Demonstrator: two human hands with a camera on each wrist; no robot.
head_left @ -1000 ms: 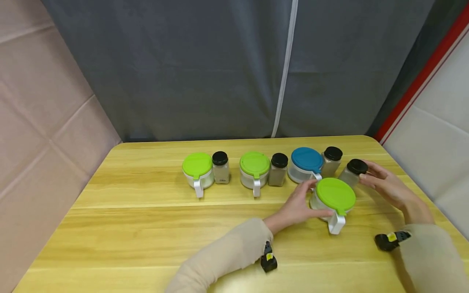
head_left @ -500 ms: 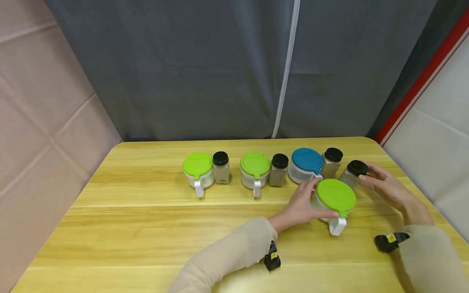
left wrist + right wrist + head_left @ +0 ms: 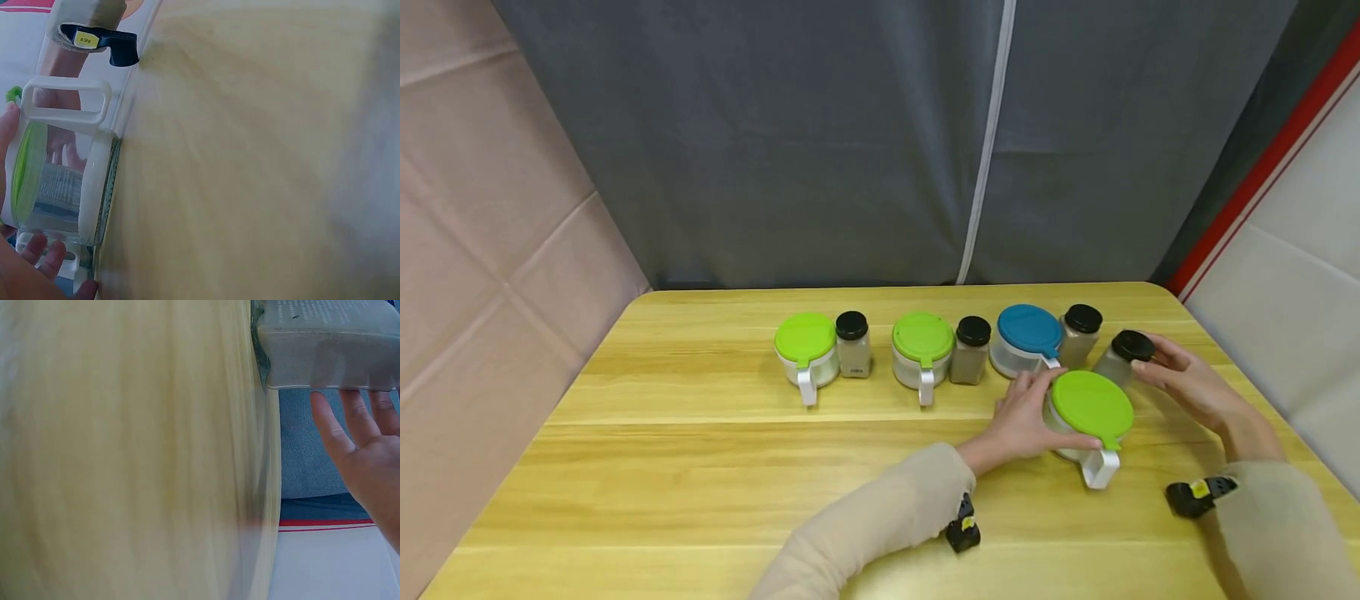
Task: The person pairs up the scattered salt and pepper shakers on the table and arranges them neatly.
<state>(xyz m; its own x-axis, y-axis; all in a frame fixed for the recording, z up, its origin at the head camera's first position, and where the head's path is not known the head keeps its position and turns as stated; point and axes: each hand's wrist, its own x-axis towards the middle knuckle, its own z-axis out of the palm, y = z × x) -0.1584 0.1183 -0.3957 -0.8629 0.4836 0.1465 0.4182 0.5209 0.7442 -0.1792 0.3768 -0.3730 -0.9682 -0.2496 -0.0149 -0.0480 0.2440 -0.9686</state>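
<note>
In the head view my left hand [image 3: 1022,425] grips a clear seasoning pot with a green lid and white handle [image 3: 1092,407], thumb along its front and fingers behind. The left wrist view shows this pot [image 3: 62,181] from the side, with fingertips [image 3: 53,259] close below it. At the right, my right hand [image 3: 1198,392] holds a black-capped square spice jar [image 3: 1116,367] by its right side. Fingertips [image 3: 319,400] meet the side of the jar [image 3: 325,359] in the right wrist view; the thumb is not visible there. The green lid partly covers this jar in the head view.
Along the back stand two green-lidded pots [image 3: 805,340] [image 3: 922,337], a blue-lidded pot [image 3: 1028,332], and black-capped jars [image 3: 853,354] [image 3: 968,360] [image 3: 1078,337]. The wooden table [image 3: 700,483] meets a grey curtain [image 3: 775,167] behind and a white panel [image 3: 1285,292] at right.
My left hand has shifted the green-lidded pot slightly right and toward me, its handle turning a little to the right. The right hand and its spice jar have stayed almost in place.
</note>
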